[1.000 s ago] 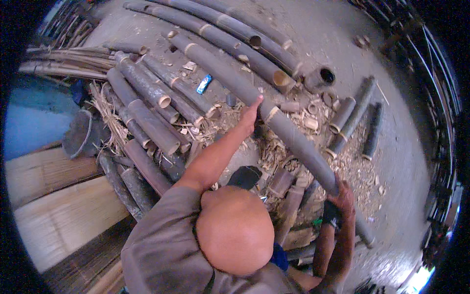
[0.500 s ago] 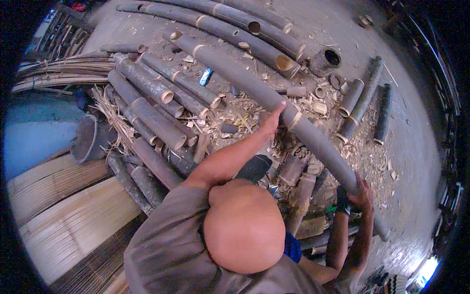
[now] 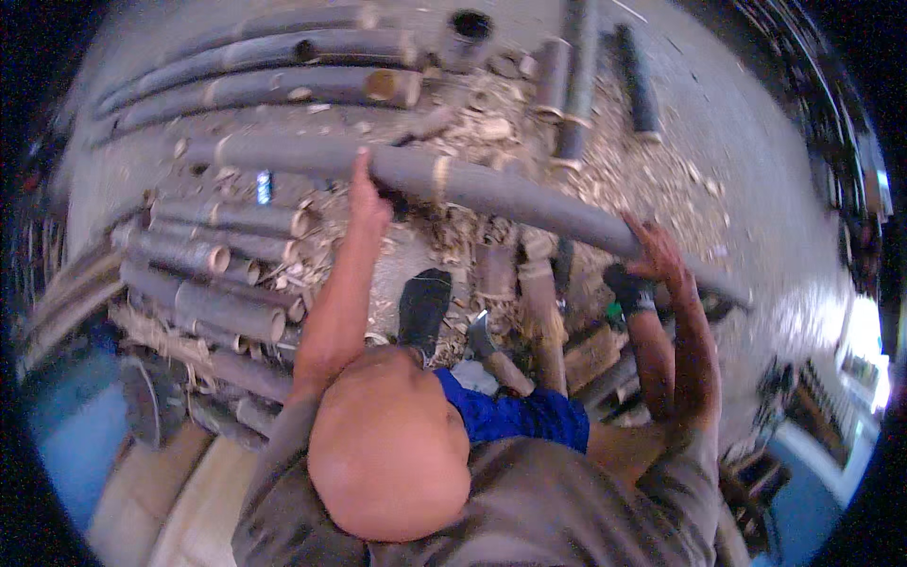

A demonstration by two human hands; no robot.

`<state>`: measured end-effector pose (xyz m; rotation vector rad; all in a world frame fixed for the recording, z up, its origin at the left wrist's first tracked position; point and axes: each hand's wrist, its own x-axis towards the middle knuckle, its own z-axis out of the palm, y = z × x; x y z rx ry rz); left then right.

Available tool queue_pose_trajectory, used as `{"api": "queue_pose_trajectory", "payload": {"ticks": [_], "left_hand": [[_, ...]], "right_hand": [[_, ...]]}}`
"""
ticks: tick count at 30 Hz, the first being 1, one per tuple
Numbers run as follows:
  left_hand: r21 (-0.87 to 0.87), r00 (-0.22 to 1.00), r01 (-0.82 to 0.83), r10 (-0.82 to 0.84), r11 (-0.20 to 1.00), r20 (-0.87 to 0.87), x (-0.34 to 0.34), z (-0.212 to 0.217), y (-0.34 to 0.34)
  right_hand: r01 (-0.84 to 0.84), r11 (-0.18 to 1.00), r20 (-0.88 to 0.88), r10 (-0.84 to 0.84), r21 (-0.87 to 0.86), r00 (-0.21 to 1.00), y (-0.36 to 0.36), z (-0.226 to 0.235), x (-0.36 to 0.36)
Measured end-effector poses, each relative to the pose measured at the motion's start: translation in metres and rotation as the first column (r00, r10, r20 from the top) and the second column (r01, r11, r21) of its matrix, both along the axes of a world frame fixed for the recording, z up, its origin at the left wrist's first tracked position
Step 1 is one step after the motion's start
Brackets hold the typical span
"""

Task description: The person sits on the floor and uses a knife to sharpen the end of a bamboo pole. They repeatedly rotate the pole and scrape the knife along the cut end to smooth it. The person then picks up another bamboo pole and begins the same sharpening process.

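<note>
Across the middle stretches a long grey-brown bamboo pole (image 3: pixel 510 198) with pale rings at its joints. My left hand (image 3: pixel 371 198) grips it left of a joint, thumb up along its side and the other fingers partly hidden. Farther right, my right hand (image 3: pixel 658 253) is wrapped over the same pole near its right end. Below the pole, a metal blade (image 3: pixel 481 335) with a pale handle lies beside a worn bamboo post (image 3: pixel 542 312). Dark footwear (image 3: pixel 425 307) on one foot shows between my arms. Motion blurs the scene somewhat.
Cut bamboo lengths (image 3: pixel 213 298) are piled at left, near a dark bucket (image 3: pixel 151 402). Longer bamboo poles (image 3: pixel 255 90) lie at the back. Wood chips (image 3: pixel 482 128) litter the floor, with short bamboo tubes (image 3: pixel 639 85) beyond. A small blue can-like object (image 3: pixel 264 186) lies left.
My view has turned, so the surroundings sit farther left and the bamboo pole looks more level. Both hands keep their hold on it.
</note>
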<state>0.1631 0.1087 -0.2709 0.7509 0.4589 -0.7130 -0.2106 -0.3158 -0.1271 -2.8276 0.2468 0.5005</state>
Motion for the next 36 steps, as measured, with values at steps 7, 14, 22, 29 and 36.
{"api": "queue_pose_trajectory", "payload": {"ticks": [7,14,22,29,36], "left_hand": [[0.191,1.000,0.004,0.000,0.982,-0.023,-0.027,0.024,-0.005],[0.213,0.995,-0.032,0.012,0.977,0.098,-0.034,0.048,-0.001],[0.271,0.999,-0.043,0.035,0.962,0.035,-0.038,0.055,-0.007],[0.286,0.995,-0.097,0.081,0.953,0.066,-0.017,0.057,0.005],[0.300,0.996,-0.062,0.040,0.952,0.080,-0.033,0.062,0.001]], "right_hand": [[0.140,0.990,-0.041,-0.141,-0.011,0.989,-0.008,-0.002,-0.003],[0.246,0.931,0.325,-0.152,-0.271,0.933,0.104,-0.023,0.015],[0.495,0.865,-0.224,-0.469,0.079,0.854,0.298,-0.019,0.068],[0.576,0.817,-0.151,-0.565,0.036,0.811,0.320,-0.051,0.067],[0.640,0.757,-0.030,-0.643,0.132,0.766,0.333,-0.077,0.077]]}}
